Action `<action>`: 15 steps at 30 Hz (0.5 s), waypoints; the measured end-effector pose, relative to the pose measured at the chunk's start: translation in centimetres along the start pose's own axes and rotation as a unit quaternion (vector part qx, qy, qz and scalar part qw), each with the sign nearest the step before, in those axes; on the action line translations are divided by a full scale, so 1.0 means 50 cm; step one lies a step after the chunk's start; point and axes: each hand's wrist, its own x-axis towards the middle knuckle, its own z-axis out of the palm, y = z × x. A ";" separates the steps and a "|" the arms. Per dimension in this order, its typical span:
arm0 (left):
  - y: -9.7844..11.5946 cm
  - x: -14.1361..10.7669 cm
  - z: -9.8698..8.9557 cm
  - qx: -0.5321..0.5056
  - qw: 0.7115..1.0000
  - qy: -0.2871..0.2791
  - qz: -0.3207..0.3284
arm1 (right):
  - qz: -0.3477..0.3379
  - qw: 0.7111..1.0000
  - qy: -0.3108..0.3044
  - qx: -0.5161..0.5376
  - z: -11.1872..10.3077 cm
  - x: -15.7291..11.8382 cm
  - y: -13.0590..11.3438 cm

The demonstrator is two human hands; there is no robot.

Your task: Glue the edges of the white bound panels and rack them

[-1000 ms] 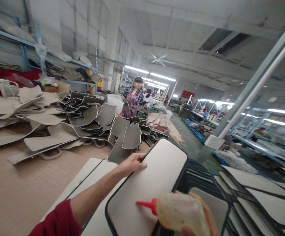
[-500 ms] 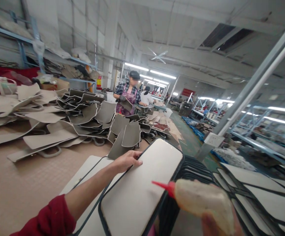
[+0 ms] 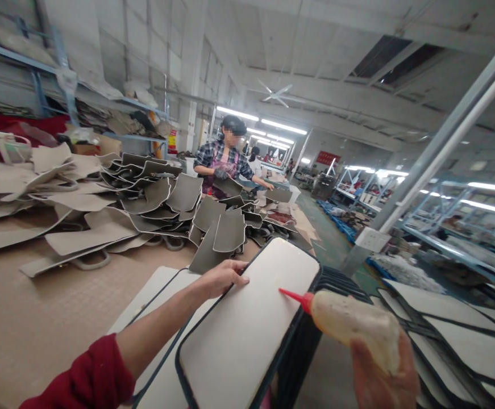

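the panel [image 3: 249, 318] is white — dark-edged, round-cornered; the bottle [image 3: 352, 321] yellowish, red-nozzled.

Workshop around the table: a ceiling fan [image 3: 275, 94], strip lights [image 3: 237, 113], a co-worker
The co-worker [image 3: 215, 156], in a checked shirt, stands behind a heap of grey panels [image 3: 156, 199], some with handles [image 3: 91, 261]; at left a blue-framed shelf [image 3: 17, 55] bears piled material; far back hangs a red sign [image 3: 329, 158]; at right a metal post [image 3: 447, 139], slanting in view, carries a white socket box [image 3: 373, 240]; beyond it runs a green floor [image 3: 324, 244]
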 end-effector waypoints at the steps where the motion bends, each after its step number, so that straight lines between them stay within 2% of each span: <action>1: -0.001 0.000 0.001 -0.001 1.000 0.005 0.000 | 0.022 1.000 -0.019 0.000 0.002 -0.005 -0.001; 3: -0.002 0.001 0.002 -0.001 1.000 0.019 -0.002 | 0.090 0.992 -0.091 0.009 0.009 -0.022 -0.001; 5: -0.003 0.000 0.006 0.002 1.000 0.027 0.000 | 0.113 0.985 -0.132 0.016 0.016 -0.028 0.001; 6: -0.003 -0.001 0.008 0.004 1.000 0.025 0.000 | 0.096 0.987 -0.125 0.023 0.021 -0.023 0.003; 8: 0.001 0.000 0.015 0.005 1.000 0.014 0.002 | 0.030 0.997 -0.062 0.018 0.030 -0.003 0.011; 10: 0.007 0.002 0.022 0.004 1.000 0.010 0.004 | -0.003 1.000 -0.013 -0.003 0.037 0.012 0.020; 12: 0.011 0.004 0.026 0.000 1.000 0.018 0.005 | 0.030 0.999 -0.037 0.010 0.039 0.013 0.022; 14: 0.008 0.004 0.023 -0.001 0.999 0.035 0.005 | 0.092 0.989 -0.053 0.098 0.032 0.020 0.012; 15: 0.004 0.005 0.017 0.000 0.999 0.048 0.007 | 0.113 0.981 -0.027 0.158 0.023 0.035 0.000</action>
